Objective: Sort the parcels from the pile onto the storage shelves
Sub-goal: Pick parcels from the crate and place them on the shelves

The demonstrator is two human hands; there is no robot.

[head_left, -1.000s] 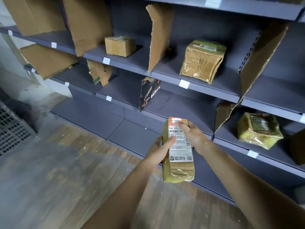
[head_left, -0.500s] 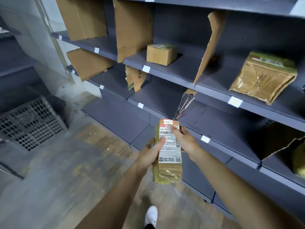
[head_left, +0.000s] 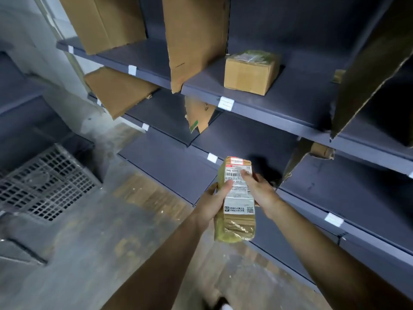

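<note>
I hold a long, narrow parcel (head_left: 237, 211) wrapped in yellowish tape, its white shipping label facing up. My left hand (head_left: 212, 202) grips its left side with the thumb across the label. My right hand (head_left: 257, 189) grips the right side, thumb on the barcode. The parcel hangs in front of the lower tiers of the dark grey storage shelves (head_left: 257, 108). A small cardboard box (head_left: 250, 72) sits on the upper shelf, above and beyond my hands.
Upright cardboard dividers (head_left: 194, 39) split the shelves into bays; another divider (head_left: 366, 70) leans at the right. A grey plastic mesh crate (head_left: 47, 182) stands on the floor at the left. The worn floor (head_left: 93, 253) stretches below my arms.
The view has swung left along the shelves: the box and dividers slid right, and the wrapped parcels at the right left the frame. Both hands still hold the parcel the same way.
</note>
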